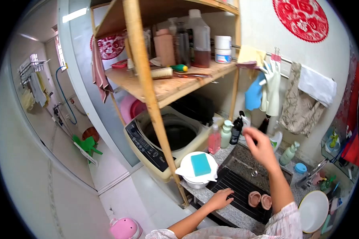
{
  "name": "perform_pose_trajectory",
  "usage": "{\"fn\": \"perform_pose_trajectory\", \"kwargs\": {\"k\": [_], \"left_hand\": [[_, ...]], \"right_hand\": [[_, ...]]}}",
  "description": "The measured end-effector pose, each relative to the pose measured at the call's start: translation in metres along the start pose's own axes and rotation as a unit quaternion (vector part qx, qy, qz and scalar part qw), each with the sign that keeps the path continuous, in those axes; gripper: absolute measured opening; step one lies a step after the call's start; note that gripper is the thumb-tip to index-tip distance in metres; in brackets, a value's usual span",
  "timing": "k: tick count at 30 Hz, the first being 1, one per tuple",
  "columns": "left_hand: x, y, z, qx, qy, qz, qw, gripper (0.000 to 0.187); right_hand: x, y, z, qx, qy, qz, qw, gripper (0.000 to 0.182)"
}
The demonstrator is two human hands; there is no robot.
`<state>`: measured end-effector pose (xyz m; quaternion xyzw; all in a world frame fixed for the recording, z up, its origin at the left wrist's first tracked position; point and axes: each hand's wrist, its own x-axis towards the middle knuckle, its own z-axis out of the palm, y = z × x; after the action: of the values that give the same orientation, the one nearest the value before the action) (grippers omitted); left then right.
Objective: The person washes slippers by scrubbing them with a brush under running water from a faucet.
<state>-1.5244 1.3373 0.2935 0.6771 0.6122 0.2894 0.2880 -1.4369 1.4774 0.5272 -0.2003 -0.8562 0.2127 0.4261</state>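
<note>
My right hand (260, 144) is raised over the back of the stone sink (247, 161), fingers bent toward the bottles; whether anything is between them cannot be made out. My left hand (221, 199) hovers low by the left edge of the black ribbed washboard (240, 189), fingers apart and holding nothing. Two small pink shoes (254, 198) sit on the washboard's right part. Left of the sink, a teal sponge (200, 164) lies on a white lidded tub (196, 183). Behind it stand a pink bottle (214, 140), a pale green bottle (225, 135) and a black bottle (236, 130).
A wooden shelf (167, 93) with bottles stands over an open washing machine (147, 139) at the left. White gloves (272, 87) and cloths hang on the wall. Right of the sink are a faucet (307, 179), a green pump bottle (288, 155) and a white basin (314, 211).
</note>
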Motion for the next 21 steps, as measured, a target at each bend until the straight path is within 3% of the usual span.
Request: {"fn": "perform_pose_trajectory", "kwargs": {"k": [2, 5, 7, 10, 14, 18, 21], "left_hand": [[-0.006, -0.009, -0.006, -0.025, 0.019, 0.030, 0.999, 0.042], [-0.012, -0.009, -0.017, -0.057, 0.035, 0.040, 0.997, 0.040], [-0.017, -0.004, -0.030, -0.083, 0.004, 0.030, 0.996, 0.039], [-0.019, -0.015, -0.022, -0.084, 0.039, 0.053, 0.994, 0.039], [-0.023, -0.009, -0.035, -0.103, 0.014, 0.040, 0.994, 0.039], [-0.018, -0.004, -0.038, -0.101, -0.004, 0.066, 0.993, 0.040], [-0.009, -0.004, -0.026, -0.091, -0.022, 0.099, 0.991, 0.042]], "right_hand": [[0.062, -0.044, 0.023, 0.002, 0.045, -0.098, 0.994, 0.020], [0.143, -0.084, 0.060, -0.119, 0.102, -0.263, 0.952, 0.024], [0.179, -0.095, 0.080, -0.190, 0.092, -0.287, 0.934, 0.021], [0.210, -0.096, 0.091, -0.310, -0.012, -0.215, 0.926, 0.017], [0.225, -0.104, 0.083, -0.317, -0.094, -0.192, 0.924, 0.019], [0.237, -0.102, 0.079, -0.303, -0.132, -0.203, 0.922, 0.030], [0.235, -0.109, 0.081, -0.301, -0.135, -0.209, 0.920, 0.028]]}}
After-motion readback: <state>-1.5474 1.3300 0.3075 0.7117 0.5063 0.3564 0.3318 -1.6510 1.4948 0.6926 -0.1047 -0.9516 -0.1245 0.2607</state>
